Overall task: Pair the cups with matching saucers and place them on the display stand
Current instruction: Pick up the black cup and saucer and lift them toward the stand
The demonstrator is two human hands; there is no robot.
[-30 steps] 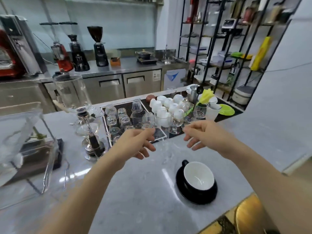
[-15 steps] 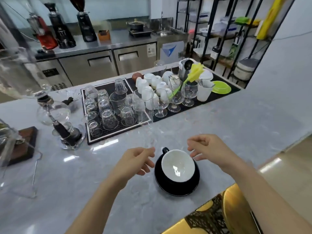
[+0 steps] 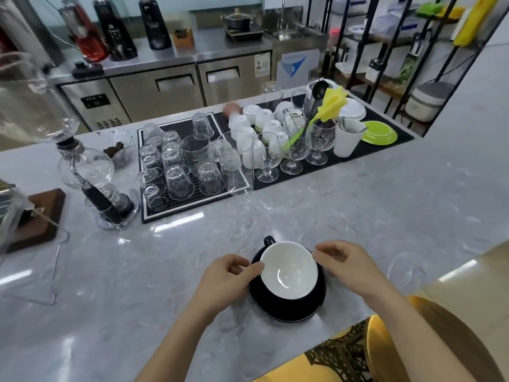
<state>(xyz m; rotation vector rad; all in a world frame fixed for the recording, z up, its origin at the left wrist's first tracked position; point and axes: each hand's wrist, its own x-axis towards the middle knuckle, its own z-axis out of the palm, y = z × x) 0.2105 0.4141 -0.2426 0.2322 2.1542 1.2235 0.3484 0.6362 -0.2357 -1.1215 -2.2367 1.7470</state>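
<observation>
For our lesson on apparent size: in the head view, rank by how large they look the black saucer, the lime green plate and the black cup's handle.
1. black saucer, though it sits nearest the camera
2. lime green plate
3. cup handle

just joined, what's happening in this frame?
A person stands at a marble counter with both hands at a black cup with a white inside, which sits on a matching black saucer. The left hand touches the cup's left rim and the right hand its right rim. Whether either grips yet is unclear. Glasses and white cups fill black mats behind.
</observation>
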